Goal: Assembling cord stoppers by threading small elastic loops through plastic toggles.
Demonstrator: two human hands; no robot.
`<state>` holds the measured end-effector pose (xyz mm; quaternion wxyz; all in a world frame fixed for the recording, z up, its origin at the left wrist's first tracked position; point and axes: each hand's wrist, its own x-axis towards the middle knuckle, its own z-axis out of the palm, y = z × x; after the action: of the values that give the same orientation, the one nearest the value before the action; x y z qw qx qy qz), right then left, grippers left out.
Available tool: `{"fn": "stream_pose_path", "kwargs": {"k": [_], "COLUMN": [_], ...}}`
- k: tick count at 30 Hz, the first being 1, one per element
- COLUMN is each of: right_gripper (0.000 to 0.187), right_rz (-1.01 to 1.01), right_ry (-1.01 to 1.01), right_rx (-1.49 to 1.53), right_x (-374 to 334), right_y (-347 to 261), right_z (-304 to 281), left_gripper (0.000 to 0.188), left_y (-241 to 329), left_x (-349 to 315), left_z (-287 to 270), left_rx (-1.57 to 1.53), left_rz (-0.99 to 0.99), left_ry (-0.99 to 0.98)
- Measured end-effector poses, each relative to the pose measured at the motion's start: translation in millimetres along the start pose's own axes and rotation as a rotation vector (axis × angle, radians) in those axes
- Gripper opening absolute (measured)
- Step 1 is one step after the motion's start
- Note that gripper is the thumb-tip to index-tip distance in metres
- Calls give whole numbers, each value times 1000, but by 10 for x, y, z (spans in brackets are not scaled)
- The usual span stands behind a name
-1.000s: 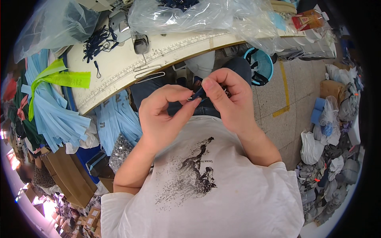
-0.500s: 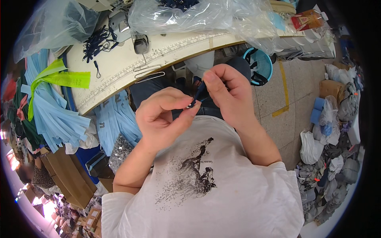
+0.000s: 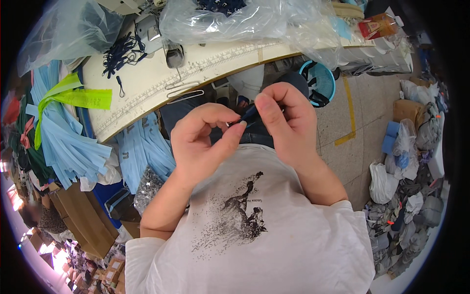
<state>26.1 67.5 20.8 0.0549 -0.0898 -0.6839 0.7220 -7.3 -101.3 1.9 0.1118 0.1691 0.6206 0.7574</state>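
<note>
A small dark navy strap point(image 3: 250, 115) stretches between my two hands, over my lap. My left hand point(image 3: 205, 139) pinches its left end between thumb and forefinger, where a bit of shiny metal shows. The other end is in my right hand point(image 3: 290, 122), pressed between thumb and curled forefinger; the fingers hide much of it. On the white table, beyond my left hand, lies a pile of similar navy cord loops point(image 3: 117, 58), with a single navy loop point(image 3: 120, 86) apart from it.
The table point(image 3: 147, 90) has a ruler scale along its front edge. Clear plastic bags point(image 3: 225, 24) cover its back. Light-blue strips tied with a green band point(image 3: 93, 98) hang at the left. A blue basket point(image 3: 329, 83) stands at the right; bags and scraps point(image 3: 406, 206) are heaped farther right.
The navy strap has tipped from steep to a flatter slant. My right hand has shifted slightly right and down, and my left hand slightly right and up, both still gripping it.
</note>
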Motion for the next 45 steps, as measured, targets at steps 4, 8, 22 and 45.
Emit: {"fn": "stream_pose_path", "kwargs": {"k": [4,8,22,45], "right_gripper": [15,17,18,16], "right_rz": [73,143,135,127], "right_ry": [23,-1,-38,-43], "right_rx": [93,236,237,110], "right_x": [32,74,127,169], "right_y": [-33,-99,-116,-175], "right_z": [-11,-24,135,300], "left_gripper": [26,32,34,27], "left_y": [-65,-61,22,26], "left_x": [-15,-44,40,-10], "left_z": [-56,-31,-112,-268], "left_rx": [143,151,399,-621], "left_rz": [202,77,252,89], "left_ry": [-35,26,-1,-222]}}
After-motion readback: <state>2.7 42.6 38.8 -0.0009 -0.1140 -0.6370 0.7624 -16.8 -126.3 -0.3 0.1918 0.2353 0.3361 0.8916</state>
